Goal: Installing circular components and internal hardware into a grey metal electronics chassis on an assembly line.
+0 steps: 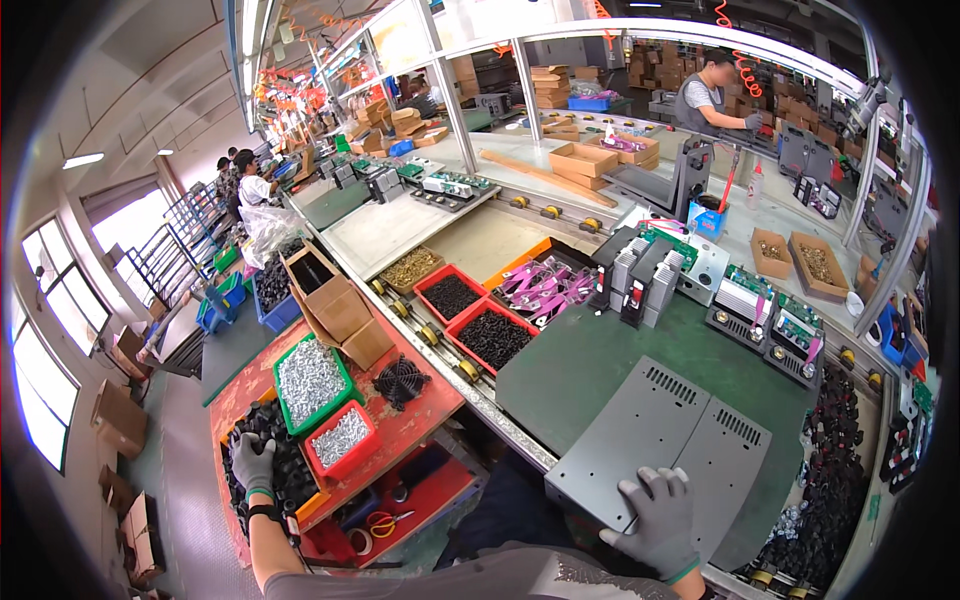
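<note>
left hand (253, 462): fingers dipped among black parts in bin (290, 470), picking | right hand (660, 520): open, pressing grey metal cover (660, 440) flat, steadying it on green counter (580, 370) | screw trays (325, 405) beside bin, within reach

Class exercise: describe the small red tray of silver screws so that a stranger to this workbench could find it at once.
Start at the red side table on the person's left. Near its front edge, beside the gloved left hand, sits the small red tray. Unlike the larger green tray behind it, also holding silver screws, it is red and smaller.
</note>
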`<state>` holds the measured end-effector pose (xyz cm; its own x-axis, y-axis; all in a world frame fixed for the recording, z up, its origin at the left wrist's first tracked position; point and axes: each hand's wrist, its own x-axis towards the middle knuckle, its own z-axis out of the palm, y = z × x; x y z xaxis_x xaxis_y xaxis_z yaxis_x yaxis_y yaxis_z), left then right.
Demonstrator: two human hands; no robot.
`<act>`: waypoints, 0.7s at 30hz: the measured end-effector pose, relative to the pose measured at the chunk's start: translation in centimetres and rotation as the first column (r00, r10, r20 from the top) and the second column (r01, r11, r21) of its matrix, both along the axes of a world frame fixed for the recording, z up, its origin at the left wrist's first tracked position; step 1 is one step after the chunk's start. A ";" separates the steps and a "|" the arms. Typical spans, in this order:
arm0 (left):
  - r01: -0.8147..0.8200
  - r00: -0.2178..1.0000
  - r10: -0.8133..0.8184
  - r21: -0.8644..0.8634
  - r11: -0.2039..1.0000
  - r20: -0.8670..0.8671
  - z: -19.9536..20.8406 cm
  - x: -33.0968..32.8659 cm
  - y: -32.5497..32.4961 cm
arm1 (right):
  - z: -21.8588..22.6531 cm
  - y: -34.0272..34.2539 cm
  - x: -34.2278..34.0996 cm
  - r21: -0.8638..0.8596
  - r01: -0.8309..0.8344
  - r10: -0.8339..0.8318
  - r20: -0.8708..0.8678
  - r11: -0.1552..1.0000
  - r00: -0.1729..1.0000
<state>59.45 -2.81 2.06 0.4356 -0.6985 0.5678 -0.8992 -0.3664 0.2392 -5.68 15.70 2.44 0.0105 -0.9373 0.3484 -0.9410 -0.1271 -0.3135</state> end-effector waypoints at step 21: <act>0.115 0.789 -0.332 -0.407 0.906 -0.517 4.7 7.7 -4.7 | 1.6 7.4 -2.7 0.225 0.198 -0.178 -0.105 0.954 0.978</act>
<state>67.13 -7.50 6.72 0.6064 -0.6290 0.4865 -0.6071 0.0289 0.7941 -8.39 23.09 4.00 -0.1541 -0.9800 0.1256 -0.9646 0.1217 -0.2338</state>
